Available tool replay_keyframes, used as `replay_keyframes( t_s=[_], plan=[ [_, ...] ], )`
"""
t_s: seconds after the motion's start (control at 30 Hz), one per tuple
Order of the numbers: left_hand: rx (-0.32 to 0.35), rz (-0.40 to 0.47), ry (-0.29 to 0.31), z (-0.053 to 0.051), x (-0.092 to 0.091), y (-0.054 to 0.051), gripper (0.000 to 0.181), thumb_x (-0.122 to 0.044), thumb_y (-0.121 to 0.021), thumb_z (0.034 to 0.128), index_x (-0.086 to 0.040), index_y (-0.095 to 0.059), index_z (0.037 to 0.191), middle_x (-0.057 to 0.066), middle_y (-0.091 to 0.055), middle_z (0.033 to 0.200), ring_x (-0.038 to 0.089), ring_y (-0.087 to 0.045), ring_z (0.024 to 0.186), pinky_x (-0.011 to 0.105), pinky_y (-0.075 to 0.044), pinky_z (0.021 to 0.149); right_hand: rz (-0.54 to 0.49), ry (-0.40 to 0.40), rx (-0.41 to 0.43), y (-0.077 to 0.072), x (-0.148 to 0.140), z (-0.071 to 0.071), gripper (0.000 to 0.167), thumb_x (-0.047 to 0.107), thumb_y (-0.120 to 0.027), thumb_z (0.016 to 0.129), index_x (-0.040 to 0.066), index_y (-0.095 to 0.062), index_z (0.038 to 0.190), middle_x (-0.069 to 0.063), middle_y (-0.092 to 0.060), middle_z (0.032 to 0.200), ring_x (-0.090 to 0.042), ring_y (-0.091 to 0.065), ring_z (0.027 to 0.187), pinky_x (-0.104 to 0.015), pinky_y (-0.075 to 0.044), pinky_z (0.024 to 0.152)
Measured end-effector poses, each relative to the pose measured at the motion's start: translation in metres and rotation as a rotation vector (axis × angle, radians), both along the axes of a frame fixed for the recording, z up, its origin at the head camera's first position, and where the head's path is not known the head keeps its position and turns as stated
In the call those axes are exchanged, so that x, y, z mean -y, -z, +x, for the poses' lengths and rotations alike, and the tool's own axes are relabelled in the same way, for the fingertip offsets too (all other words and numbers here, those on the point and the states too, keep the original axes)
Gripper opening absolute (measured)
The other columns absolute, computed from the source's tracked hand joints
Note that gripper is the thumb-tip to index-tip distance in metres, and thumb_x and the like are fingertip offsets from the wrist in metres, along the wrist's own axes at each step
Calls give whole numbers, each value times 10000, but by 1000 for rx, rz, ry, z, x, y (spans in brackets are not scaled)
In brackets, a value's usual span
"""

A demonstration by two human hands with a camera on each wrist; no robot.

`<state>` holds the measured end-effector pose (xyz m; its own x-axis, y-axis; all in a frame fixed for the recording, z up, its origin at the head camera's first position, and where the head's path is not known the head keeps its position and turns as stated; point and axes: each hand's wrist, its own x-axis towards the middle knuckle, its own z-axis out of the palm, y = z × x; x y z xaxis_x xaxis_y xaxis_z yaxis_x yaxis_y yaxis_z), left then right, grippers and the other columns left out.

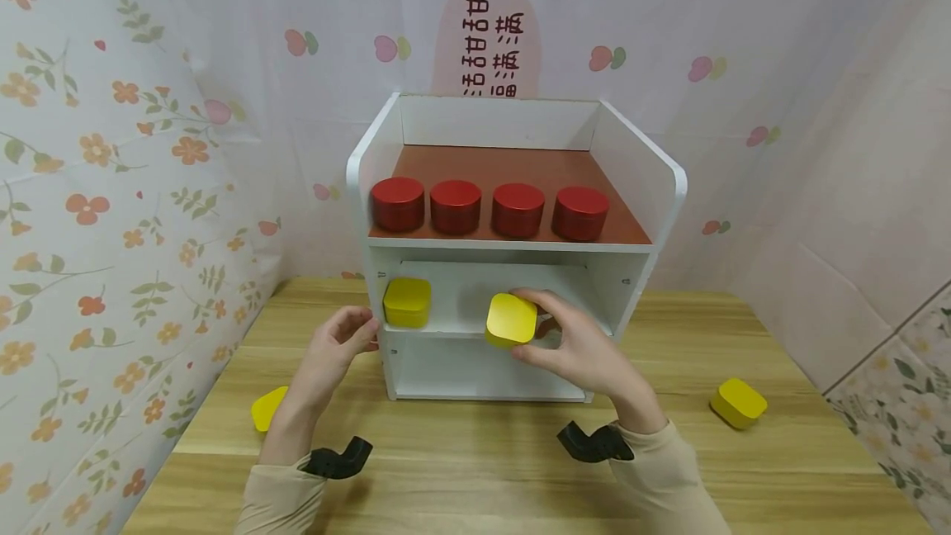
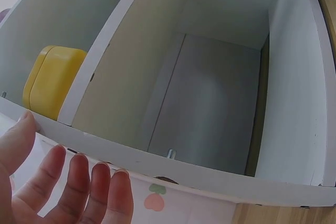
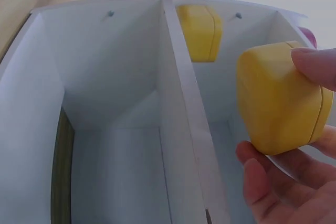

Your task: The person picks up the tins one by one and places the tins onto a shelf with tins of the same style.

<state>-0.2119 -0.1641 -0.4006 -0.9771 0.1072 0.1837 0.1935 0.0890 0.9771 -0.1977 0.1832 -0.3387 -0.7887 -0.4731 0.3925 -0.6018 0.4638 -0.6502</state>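
My right hand pinches a yellow rounded-square tin between thumb and fingers, in front of the middle shelf of a white shelf unit. In the right wrist view this held tin is tilted, clear of the shelf board. Another yellow tin sits at the left end of the middle shelf. Close by that end, my left hand is at the unit's left side panel, its fingers loosely bent and holding nothing. Whether its fingertips touch the panel, I cannot tell.
Several round red tins stand in a row along the front of the brown top shelf. On the wooden table, one yellow tin lies far right and another is partly behind my left forearm. A patterned curtain hangs behind.
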Motion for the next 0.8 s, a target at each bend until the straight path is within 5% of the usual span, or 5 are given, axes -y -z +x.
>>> replay_keyframes(
  t_s=[0.8],
  plan=[
    [-3, 2, -2, 0, 0, -1, 361, -262, -611, 985, 26, -545, 1193, 179, -572, 1106, 235, -588, 972, 315, -525, 862, 105, -81, 97, -12, 37, -40, 637, 262, -777, 826, 155, -511, 1395, 34, -599, 1231, -129, -641, 886, -298, -548, 749]
  ],
)
